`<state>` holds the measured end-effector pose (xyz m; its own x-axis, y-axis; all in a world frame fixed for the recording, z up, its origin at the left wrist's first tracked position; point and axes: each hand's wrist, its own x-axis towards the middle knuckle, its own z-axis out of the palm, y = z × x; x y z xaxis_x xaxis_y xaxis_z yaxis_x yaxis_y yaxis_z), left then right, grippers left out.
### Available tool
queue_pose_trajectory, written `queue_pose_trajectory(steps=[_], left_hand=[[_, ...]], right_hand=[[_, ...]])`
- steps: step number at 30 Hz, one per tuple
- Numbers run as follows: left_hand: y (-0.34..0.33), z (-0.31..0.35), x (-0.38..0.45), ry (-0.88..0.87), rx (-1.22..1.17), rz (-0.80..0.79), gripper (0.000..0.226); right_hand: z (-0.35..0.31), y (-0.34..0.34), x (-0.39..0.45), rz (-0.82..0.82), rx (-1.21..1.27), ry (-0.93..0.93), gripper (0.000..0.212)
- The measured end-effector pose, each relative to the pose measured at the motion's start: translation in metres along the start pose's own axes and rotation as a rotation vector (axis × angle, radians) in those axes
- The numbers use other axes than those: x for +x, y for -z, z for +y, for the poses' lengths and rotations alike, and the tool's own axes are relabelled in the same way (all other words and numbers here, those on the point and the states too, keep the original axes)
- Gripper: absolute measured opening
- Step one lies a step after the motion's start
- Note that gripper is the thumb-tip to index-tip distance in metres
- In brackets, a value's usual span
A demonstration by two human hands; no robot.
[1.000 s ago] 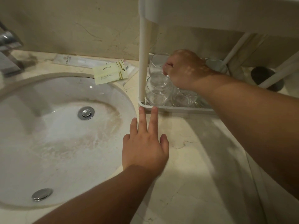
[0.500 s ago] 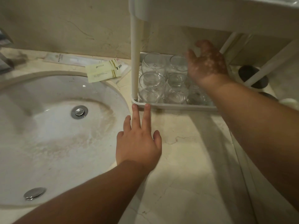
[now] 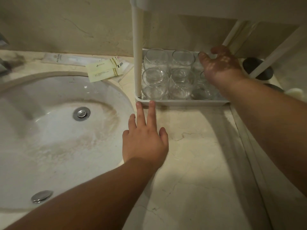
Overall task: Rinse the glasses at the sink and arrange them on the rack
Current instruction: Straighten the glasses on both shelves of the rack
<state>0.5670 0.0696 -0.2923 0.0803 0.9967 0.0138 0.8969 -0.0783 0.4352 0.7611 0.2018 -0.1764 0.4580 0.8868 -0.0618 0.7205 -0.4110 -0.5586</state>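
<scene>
The left hand (image 3: 144, 141) is laid flat on the desk (image 3: 196, 163), fingers straight, two fingertips touching the front rim of the white rack (image 3: 182, 102); nothing is grasped. The right hand (image 3: 221, 65) is held released, fingers spread, over the rack's far right part. The clear glasses (image 3: 166, 77) are stood inside the rack, between both hands. The sink (image 3: 49, 130) is seen left of the left hand.

Dim warm light, soft shadows, edges warped.
</scene>
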Motion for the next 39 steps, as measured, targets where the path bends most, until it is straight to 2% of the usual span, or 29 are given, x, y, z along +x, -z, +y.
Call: queue_pose_trajectory(steps=[8, 13, 19, 24, 31, 39], left_hand=[[0.0, -0.003, 0.001, -0.004, -0.025, 0.004, 0.075], [0.008, -0.003, -0.001, -0.007, -0.098, 0.013, 0.079], [0.042, -0.017, -0.021, -0.077, -0.232, -0.046, 0.087], [0.089, -0.027, -0.027, -0.064, -0.289, -0.086, 0.093], [0.178, -0.018, -0.019, -0.166, -0.393, -0.075, 0.102], [0.28, -0.007, 0.004, -0.327, -0.431, 0.054, 0.085]], right_hand=[[0.009, 0.005, -0.034, 0.086, -0.068, 0.163, 0.048], [0.016, 0.018, -0.077, 0.062, -0.114, 0.269, 0.048], [0.02, 0.05, -0.123, 0.001, -0.175, 0.262, 0.052], [0.008, 0.081, -0.15, -0.055, -0.207, 0.225, 0.054], [-0.035, 0.127, -0.182, -0.079, -0.261, 0.238, 0.062], [-0.099, 0.164, -0.201, 0.002, -0.214, 0.321, 0.062]])
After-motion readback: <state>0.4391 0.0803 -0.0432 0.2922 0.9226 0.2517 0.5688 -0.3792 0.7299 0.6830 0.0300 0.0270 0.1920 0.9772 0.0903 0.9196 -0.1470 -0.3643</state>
